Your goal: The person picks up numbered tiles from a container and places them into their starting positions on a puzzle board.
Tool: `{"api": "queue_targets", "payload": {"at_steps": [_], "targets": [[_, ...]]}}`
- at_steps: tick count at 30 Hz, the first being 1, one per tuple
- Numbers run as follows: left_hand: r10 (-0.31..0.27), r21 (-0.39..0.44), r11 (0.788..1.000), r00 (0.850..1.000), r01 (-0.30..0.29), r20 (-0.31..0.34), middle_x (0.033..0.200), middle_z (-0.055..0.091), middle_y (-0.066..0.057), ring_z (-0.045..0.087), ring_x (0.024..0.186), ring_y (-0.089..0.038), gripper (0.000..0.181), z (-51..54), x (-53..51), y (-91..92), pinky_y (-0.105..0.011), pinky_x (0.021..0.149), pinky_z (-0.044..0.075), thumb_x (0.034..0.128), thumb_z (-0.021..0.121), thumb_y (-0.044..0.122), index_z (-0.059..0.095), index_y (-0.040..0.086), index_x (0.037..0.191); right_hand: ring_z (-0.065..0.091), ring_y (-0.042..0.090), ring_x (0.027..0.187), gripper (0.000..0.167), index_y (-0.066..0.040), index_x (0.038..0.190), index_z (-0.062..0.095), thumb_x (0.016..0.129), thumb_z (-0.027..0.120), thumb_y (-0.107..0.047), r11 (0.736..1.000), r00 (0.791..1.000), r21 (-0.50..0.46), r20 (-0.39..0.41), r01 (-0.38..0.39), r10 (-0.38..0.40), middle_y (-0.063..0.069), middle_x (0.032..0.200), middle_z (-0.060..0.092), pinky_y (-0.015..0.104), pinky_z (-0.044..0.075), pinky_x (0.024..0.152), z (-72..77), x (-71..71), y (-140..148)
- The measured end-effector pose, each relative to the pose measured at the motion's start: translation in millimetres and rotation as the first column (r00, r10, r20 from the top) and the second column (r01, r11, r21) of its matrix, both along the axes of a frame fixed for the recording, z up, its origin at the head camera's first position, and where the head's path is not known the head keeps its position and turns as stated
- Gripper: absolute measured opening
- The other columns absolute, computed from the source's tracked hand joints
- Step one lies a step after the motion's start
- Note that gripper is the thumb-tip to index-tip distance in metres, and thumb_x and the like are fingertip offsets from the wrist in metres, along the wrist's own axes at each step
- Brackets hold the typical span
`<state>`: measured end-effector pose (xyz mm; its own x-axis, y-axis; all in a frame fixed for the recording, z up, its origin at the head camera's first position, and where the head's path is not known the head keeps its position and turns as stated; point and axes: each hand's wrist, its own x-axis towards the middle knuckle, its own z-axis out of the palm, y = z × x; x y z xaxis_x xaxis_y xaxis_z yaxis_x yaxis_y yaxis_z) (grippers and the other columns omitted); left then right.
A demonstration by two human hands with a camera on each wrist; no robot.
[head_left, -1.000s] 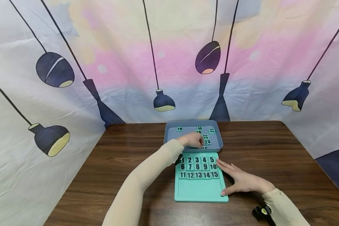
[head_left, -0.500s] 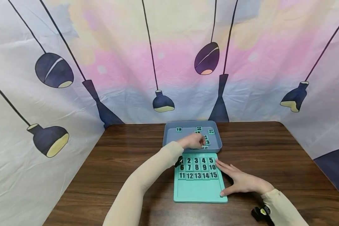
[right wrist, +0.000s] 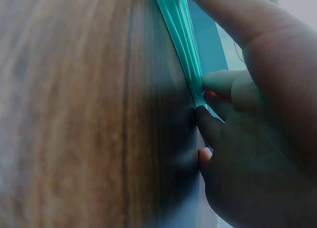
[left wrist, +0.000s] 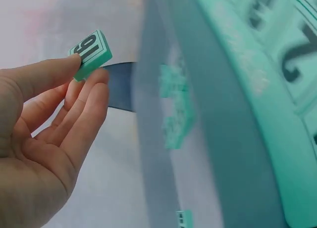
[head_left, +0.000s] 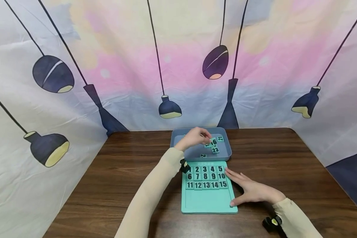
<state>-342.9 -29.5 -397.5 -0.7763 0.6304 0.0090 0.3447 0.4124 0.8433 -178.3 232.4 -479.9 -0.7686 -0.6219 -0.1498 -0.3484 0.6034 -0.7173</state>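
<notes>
Over the grey-blue tray (head_left: 193, 154), my left hand (head_left: 194, 138) pinches a green number tile marked 16 (left wrist: 92, 54) between thumb and fingertips, its number showing in the left wrist view. The tile is raised above several loose tiles, among them a 23 tile (head_left: 215, 150) and a 21 tile (head_left: 220, 138). My left hand hides part of the tray. My right hand (head_left: 253, 190) lies against the right edge of the green number board (head_left: 208, 202), with fingers extended near the 5 and the thumb at the lower corner. Tiles 1 to 15 fill three rows on the board.
The tray stands directly behind the board on the brown wooden table (head_left: 122, 185). A printed cloth backdrop (head_left: 125, 66) with hanging lamps rises behind the table's far edge. A small black camera (head_left: 272, 224) is on the right wrist.
My left hand has risen from the tray's near side, bringing up the 16 tile. The right hand keeps its place on the board. The head view has shifted slightly.
</notes>
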Motion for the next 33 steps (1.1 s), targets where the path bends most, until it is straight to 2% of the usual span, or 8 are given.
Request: {"api": "queue_targets", "payload": {"at_steps": [6, 11, 15, 21, 24, 28, 33], "targets": [[0.041, 0.085, 0.995, 0.998, -0.044, 0.036, 0.103, 0.067, -0.009, 0.066, 0.103, -0.038, 0.022, 15.4, 14.1, -14.8, -0.05, 0.094, 0.053, 0.0964, 0.068, 0.014, 0.072, 0.003, 0.115, -0.004, 0.055, 0.147, 0.113, -0.006, 0.162, 0.013, 0.083, 0.08, -0.051, 1.0, 1.0, -0.004, -0.019, -0.009, 0.009, 0.015, 0.168, 0.004, 0.076, 0.003, 0.11, 0.5, -3.0, 0.4], [0.037, 0.091, 0.995, 0.997, -0.043, 0.071, 0.109, 0.067, -0.011, 0.067, 0.104, -0.037, 0.022, 18.6, 34.8, -27.3, -0.049, 0.094, 0.054, 0.0962, 0.069, 0.014, 0.072, 0.002, 0.115, -0.001, 0.053, 0.149, 0.113, -0.006, 0.162, 0.014, 0.083, 0.079, -0.053, 1.0, 1.0, -0.003, -0.027, -0.012, 0.012, 0.015, 0.168, 0.005, 0.073, 0.004, 0.112, 0.4, -3.9, 0.2], [0.033, 0.083, 0.996, 0.995, -0.041, 0.089, 0.111, 0.068, -0.01, 0.068, 0.103, -0.036, 0.024, 16.6, 51.8, -39.4, -0.045, 0.091, 0.055, 0.0955, 0.069, 0.013, 0.072, 0.001, 0.116, -0.001, 0.052, 0.149, 0.113, -0.004, 0.162, 0.014, 0.082, 0.079, -0.053, 1.0, 1.0, -0.008, -0.027, -0.015, 0.015, 0.016, 0.168, 0.005, 0.073, 0.003, 0.112, 0.3, -3.3, -0.1], [0.022, 0.017, 1.0, 1.0, -0.023, 0.021, 0.101, 0.071, -0.002, 0.067, 0.088, -0.02, 0.018, 7.1, 73.9, -59.9, -0.049, 0.086, 0.055, 0.094, 0.072, 0.016, 0.077, 0.008, 0.109, -0.001, 0.053, 0.148, 0.113, -0.005, 0.162, 0.014, 0.082, 0.08, -0.052, 1.0, 1.0, -0.004, -0.024, -0.013, 0.013, 0.016, 0.168, 0.005, 0.073, 0.005, 0.112, -0.7, -3.1, -0.3], [-0.001, -0.03, 1.0, 1.0, 0.001, -0.012, 0.1, 0.072, 0.001, 0.063, 0.086, -0.018, 0.015, 0.4, 86.2, -68.4, -0.042, 0.08, 0.054, 0.0942, 0.072, 0.017, 0.077, 0.01, 0.106, -0.001, 0.053, 0.148, 0.113, -0.005, 0.162, 0.014, 0.082, 0.079, -0.053, 1.0, 1.0, -0.006, -0.025, -0.015, 0.015, 0.016, 0.168, 0.005, 0.073, 0.005, 0.112, -1.7, -3.0, -0.3], [-0.028, -0.083, 0.996, 1.0, 0.027, -0.014, 0.097, 0.073, 0.004, 0.06, 0.082, -0.015, 0.011, -9.4, 101.8, -76.4, -0.03, 0.071, 0.048, 0.0938, 0.072, 0.016, 0.078, 0.011, 0.102, -0.001, 0.053, 0.148, 0.113, -0.006, 0.162, 0.015, 0.082, 0.079, -0.053, 1.0, 1.0, -0.004, -0.025, -0.012, 0.012, 0.016, 0.168, 0.005, 0.073, 0.005, 0.112, -2.9, -2.2, -0.2], [-0.049, -0.137, 0.989, 0.999, 0.047, -0.009, 0.092, 0.073, 0.006, 0.06, 0.074, -0.008, 0.006, -23.7, 115.3, -81.2, -0.025, 0.069, 0.049, 0.0914, 0.074, 0.014, 0.078, 0.013, 0.096, -0.002, 0.053, 0.148, 0.113, -0.007, 0.162, 0.014, 0.082, 0.079, -0.054, 1.0, 1.0, -0.004, -0.024, -0.005, 0.005, 0.015, 0.168, 0.005, 0.073, 0.004, 0.112, -3.2, 0.0, 0.2]]}}
